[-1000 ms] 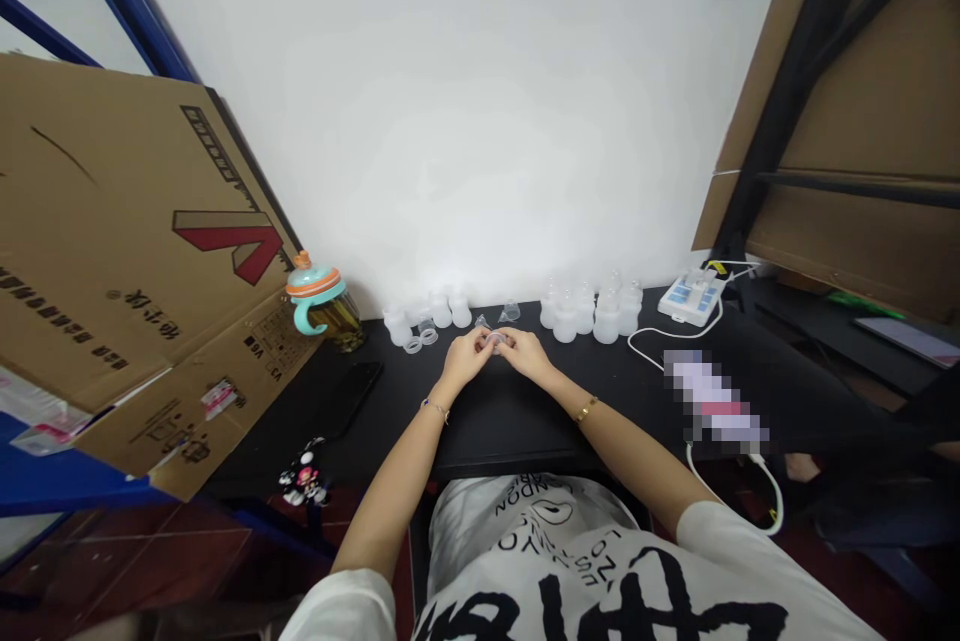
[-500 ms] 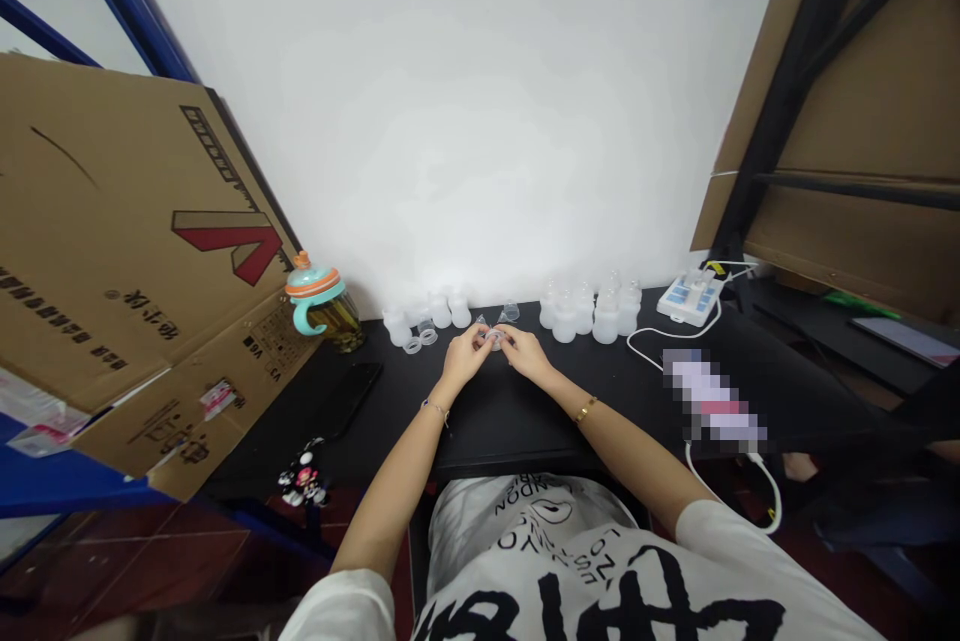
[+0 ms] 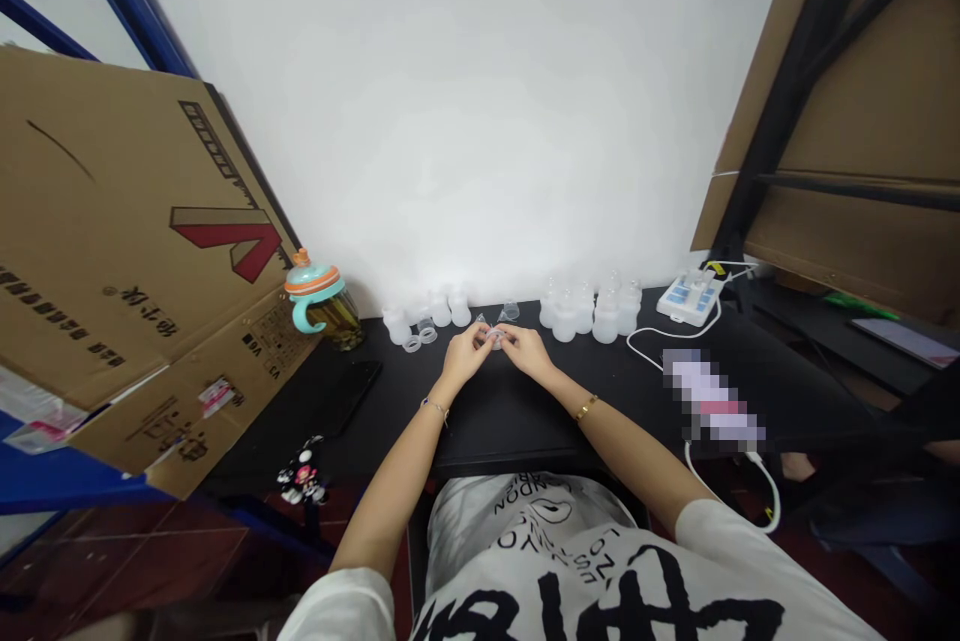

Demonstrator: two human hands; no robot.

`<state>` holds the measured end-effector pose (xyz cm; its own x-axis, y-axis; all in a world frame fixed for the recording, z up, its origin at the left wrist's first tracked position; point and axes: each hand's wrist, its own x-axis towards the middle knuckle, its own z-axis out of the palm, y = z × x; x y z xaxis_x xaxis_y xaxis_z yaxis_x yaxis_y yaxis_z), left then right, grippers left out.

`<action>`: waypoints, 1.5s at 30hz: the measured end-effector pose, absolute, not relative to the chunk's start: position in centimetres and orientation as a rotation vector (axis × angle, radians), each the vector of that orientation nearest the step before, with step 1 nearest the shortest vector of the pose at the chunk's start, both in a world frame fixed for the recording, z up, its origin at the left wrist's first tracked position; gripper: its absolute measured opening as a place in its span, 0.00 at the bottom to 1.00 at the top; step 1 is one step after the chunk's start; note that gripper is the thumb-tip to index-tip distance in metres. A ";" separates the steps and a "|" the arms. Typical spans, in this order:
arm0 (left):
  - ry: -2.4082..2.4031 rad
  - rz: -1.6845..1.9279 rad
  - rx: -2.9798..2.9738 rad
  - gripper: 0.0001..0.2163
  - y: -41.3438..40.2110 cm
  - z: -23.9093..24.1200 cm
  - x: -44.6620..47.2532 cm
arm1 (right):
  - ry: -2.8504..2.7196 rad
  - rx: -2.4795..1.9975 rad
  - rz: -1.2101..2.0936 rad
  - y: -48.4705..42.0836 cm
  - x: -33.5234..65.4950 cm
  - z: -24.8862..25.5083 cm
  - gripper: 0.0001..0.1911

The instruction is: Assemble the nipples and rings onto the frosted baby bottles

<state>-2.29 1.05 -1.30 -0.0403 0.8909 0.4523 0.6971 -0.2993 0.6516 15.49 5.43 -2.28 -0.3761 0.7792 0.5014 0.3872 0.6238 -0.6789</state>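
My left hand (image 3: pixel 468 351) and my right hand (image 3: pixel 524 351) meet over the middle of the black table, fingers pinched on one small clear bottle ring (image 3: pixel 494 333). Whether a teat sits inside the ring cannot be made out. Just behind the fingers are clear teats (image 3: pixel 510 309), partly covered by the hands. To the left, loose clear rings (image 3: pixel 412 344) lie in front of several frosted bottle bodies (image 3: pixel 397 325). On the right stands a group of frosted bottles (image 3: pixel 606 321) with clear teats on top.
A lidded jug (image 3: pixel 322 306) with a turquoise handle stands at the left, near a dark phone (image 3: pixel 352 396) and a keychain (image 3: pixel 303 476). Cardboard (image 3: pixel 135 251) walls the left side. At right are a power strip (image 3: pixel 691 296), white cables and a pixelated object (image 3: pixel 712 396).
Both hands stay in nearly the same place, with only slight finger movement on the ring. The bottles and other things keep their places.
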 end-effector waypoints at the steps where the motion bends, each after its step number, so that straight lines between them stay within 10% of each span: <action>1: 1.703 1.254 2.005 0.12 1.0 -1.3 -2.3 | -1.997 -0.915 0.584 5.4 15.5 -2.2 0.15; 45: 1.665 1.190 2.072 0.12 1.3 -1.6 -2.6 | -1.990 -0.958 0.700 4.8 15.4 -1.8 0.14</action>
